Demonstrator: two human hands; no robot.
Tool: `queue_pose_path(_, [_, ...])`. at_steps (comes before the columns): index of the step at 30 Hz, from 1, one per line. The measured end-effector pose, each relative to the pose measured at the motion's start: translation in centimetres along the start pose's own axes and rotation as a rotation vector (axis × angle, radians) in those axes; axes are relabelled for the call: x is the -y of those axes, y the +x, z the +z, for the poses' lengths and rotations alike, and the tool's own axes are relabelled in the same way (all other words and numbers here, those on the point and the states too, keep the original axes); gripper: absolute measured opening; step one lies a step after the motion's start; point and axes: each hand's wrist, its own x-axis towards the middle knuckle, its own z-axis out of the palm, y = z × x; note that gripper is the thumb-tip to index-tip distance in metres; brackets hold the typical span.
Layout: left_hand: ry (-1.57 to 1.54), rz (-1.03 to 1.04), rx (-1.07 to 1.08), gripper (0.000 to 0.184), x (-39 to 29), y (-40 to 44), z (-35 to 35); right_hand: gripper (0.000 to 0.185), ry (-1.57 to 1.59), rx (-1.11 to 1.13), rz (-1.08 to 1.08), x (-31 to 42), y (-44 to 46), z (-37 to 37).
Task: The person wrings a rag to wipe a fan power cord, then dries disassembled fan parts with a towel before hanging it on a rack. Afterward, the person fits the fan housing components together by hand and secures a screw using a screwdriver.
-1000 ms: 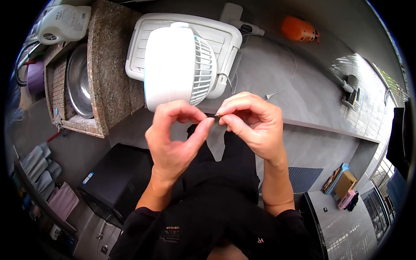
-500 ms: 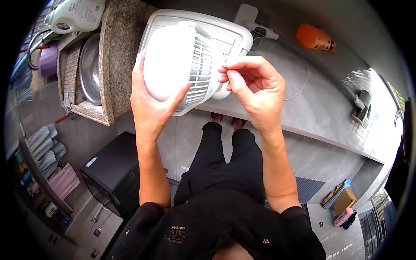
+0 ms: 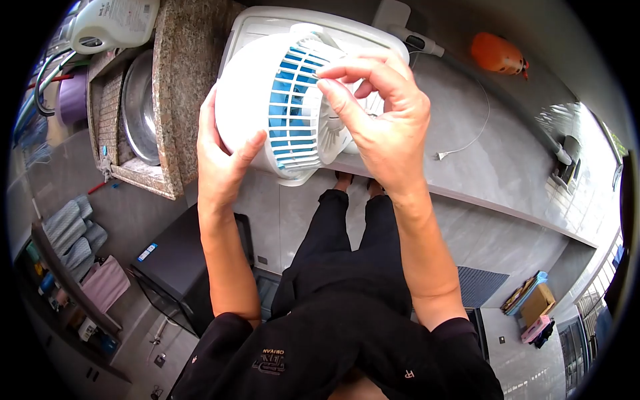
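Note:
A white electric fan (image 3: 250,103) is tilted so that its slatted grille (image 3: 293,137) faces right, with blue blades showing behind the bars. My left hand (image 3: 223,157) grips the rounded white housing from the left and below, thumb toward the grille. At the grille's upper right, my right hand (image 3: 383,107) is closed in a pinch, thumb against forefinger. Whatever sits between those fingertips is too small to make out. Part of the grille's front is hidden behind this hand.
Behind the fan lies a white ridged tray or lid (image 3: 373,37). On the grey counter (image 3: 460,120) are a cord with a plug (image 3: 440,156) and an orange bottle (image 3: 497,53). At left, a stone sink (image 3: 175,100) holds a metal basin (image 3: 138,110); a detergent jug (image 3: 117,23) stands near it.
The fan has turned, so more of its grille and the blue blades show. My right hand has moved left and up onto the grille, still pinching. The cord's plug has come into view.

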Motion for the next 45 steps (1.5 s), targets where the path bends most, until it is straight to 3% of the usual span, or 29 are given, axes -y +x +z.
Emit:
queue_pose_path(2, [-0.061,-0.005,0.005,0.097,0.9,0.1,-0.1,0.013,-0.131,-0.03,-0.14,-0.2,0.6,0.8])
queue_pose_path(8, [-0.314,-0.119,-0.002,0.098,2.6,-0.2,-0.1,0.013,-0.294,0.05,-0.068,0.9,1.9,3.1])
queue_pose_path(16, [-0.275,-0.08,-0.008,0.101,2.6,0.1,-0.2,0.014,-0.477,-0.008,-0.09,0.5,1.9,4.4])
queue_pose_path(26, [-0.336,-0.084,0.034,0.1,3.2,0.4,-0.4,0.015,-0.424,-0.021,0.086,1.4,1.1,5.4])
queue_pose_path(35, [-0.316,-0.087,0.038,0.099,3.0,0.6,-0.5,0.015,-0.336,-0.043,0.095,0.8,1.1,5.8])
queue_pose_path(38, [-0.315,-0.103,0.044,0.101,2.7,0.6,-0.4,0.013,-0.49,-0.017,-0.013,1.0,1.3,5.4])
queue_pose_path(45, [-0.216,-0.064,0.049,0.102,2.4,0.1,-0.5,0.012,-0.447,0.007,0.139,2.3,1.6,4.9])
